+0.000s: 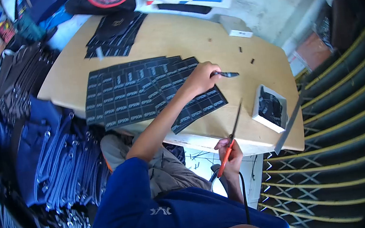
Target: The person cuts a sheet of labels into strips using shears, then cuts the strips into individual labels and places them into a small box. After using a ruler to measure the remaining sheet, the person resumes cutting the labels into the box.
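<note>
My left hand (202,79) is closed over the table, pinching a small black strip (228,74) that sticks out to the right of the fingers. Beneath that hand and forearm lie several overlapping black sheets (127,93), printed with a grid and the word EPSON. At the table's front edge, my right hand (231,154) is wrapped around the orange handles of a pair of scissors (227,156). The narrow blades point up and away, between the sheets and a small white box (284,118). Black cut pieces (269,105) lie in that box.
More dark sheets (115,33) are stacked at the back left of the wooden table (172,33). A white carton (236,26) stands at the back right. Blue straps (67,160) hang at left; a folding metal gate (331,141) is at right. Scraps (196,160) litter the floor.
</note>
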`<state>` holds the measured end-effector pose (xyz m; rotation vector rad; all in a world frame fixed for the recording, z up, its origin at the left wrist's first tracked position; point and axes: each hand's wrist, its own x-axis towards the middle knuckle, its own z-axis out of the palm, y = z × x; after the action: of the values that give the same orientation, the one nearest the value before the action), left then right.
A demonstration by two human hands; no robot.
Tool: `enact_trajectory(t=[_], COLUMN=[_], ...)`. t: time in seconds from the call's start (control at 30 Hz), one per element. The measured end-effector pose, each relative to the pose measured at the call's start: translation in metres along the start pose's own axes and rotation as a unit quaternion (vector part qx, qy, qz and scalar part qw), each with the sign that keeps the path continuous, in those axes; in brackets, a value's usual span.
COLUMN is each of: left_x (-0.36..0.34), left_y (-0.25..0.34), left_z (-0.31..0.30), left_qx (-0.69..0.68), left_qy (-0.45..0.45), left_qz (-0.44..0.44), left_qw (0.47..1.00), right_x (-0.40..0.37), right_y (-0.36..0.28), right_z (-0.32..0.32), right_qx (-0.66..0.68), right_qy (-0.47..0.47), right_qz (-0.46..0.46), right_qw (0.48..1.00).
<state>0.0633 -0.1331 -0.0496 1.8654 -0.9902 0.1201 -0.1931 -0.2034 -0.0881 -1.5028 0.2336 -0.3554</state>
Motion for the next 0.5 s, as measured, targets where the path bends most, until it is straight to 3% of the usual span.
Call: enact_trajectory(t=[0.07,0.1,0.17,0.23,0.3,0.37,0.5], left_x=[-0.043,-0.067,-0.112,-0.145,-0.174,-0.194,-0.223], left_y=[0.036,0.04,0.058,0.078,0.089,0.097,0.108], left_z=[-0.038,-0.049,-0.07,-0.084,-0.087,-0.09,-0.095], left_qx=[-0.011,-0.023,-0.057,-0.062,-0.048,-0.056,-0.012], left_qy=[-0.029,-0.02,-0.049,-0.065,-0.068,-0.067,-0.021], left_qz=[0.004,0.047,0.021,-0.025,-0.064,-0.079,-0.119], left_qw=[1.0,0.998,0.997,0.996,0.994,0.993,0.993], right_x=[0.004,0.004,0.011,0.014,0.018,0.019,0.013], right_y=[0.005,0.001,0.008,-0.012,-0.008,-0.008,-0.009], right_z=[0.0,0.003,0.01,0.029,0.027,0.048,0.071], right_qx=[0.007,0.018,0.035,0.048,0.062,0.062,0.048], right_qy=[0.011,0.008,-0.009,-0.022,-0.121,-0.141,-0.14], right_qz=[-0.012,0.007,-0.029,0.004,0.029,-0.058,0.016], right_qw=[1.0,1.0,0.999,0.999,0.99,0.986,0.989])
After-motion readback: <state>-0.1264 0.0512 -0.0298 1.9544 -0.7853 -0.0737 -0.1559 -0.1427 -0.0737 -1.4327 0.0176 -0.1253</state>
